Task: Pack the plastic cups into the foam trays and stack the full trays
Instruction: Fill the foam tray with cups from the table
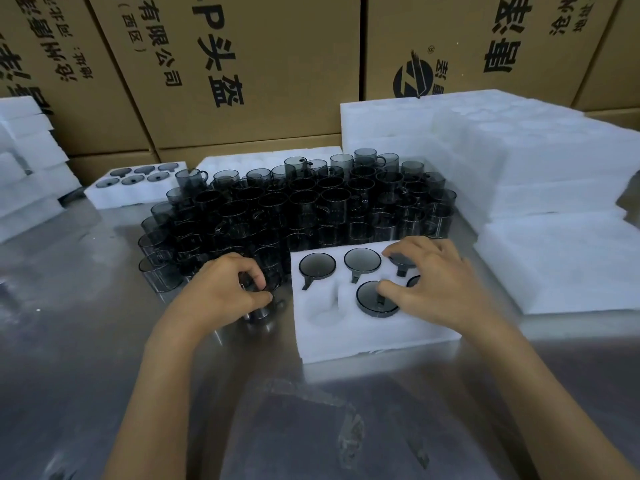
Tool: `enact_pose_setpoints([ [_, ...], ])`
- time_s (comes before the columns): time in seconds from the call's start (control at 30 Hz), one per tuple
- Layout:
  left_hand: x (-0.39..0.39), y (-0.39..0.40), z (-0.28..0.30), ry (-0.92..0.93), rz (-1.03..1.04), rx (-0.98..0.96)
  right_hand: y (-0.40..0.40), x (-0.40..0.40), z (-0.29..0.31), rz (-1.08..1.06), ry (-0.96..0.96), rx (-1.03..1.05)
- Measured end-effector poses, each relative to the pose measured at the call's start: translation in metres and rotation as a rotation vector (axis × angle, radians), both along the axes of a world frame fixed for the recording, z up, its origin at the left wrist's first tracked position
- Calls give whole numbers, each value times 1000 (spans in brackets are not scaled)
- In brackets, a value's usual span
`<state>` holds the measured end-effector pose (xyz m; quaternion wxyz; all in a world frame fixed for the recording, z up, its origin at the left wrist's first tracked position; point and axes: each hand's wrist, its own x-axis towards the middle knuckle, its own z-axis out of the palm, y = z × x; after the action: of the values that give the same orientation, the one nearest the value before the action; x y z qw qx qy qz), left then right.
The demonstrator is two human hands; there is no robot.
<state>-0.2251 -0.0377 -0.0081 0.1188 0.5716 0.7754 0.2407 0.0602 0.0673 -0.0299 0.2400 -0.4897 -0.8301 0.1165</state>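
Counter: reflective grey metal counter (104,341), scuffed patch near the front edge.
Left hand: left hand (221,292) curled tight around a smoky dark transparent plastic cup with a handle (263,306); cup stands upright on the counter, just left of the tray.
Right hand: right hand (436,278) spread over the tray, fingers slack, gripping nothing; fingertips press on the base of an upturned cup (375,299) in the front row, index on another at the back right.
Tray in work: white rectangular foam tray with round pockets (363,341), lying flat on the counter in front of the person.
Tray contents: three cups upside down in the back row, handles in the slots; front row holds the pressed cup, one more part-hidden under the hand; front-left pocket (322,310) unfilled.
Cup supply: dense block of loose upright dark cups (301,206), touching the tray's far edge.
Filled tray: smaller white foam tray with six cups (138,185), far left.
Spare foam: stacks of white foam sheets (519,161) at right; more at left edge.
Background: brown printed cardboard cartons (249,64).
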Motion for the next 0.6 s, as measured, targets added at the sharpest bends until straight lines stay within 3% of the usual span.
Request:
enact_pose_setpoints([
  [0.1,3,-2,8,-83,26,259,-1,-3,0,-2,-21,71],
  [0.27,30,-5,20,-152,-47,582,-19,-23,4,138,239,223],
  [0.43,75,4,12,-216,-143,644,-37,-42,3,287,325,215],
  [0.6,94,8,2,-118,-228,667,-36,-40,3,231,362,215],
])
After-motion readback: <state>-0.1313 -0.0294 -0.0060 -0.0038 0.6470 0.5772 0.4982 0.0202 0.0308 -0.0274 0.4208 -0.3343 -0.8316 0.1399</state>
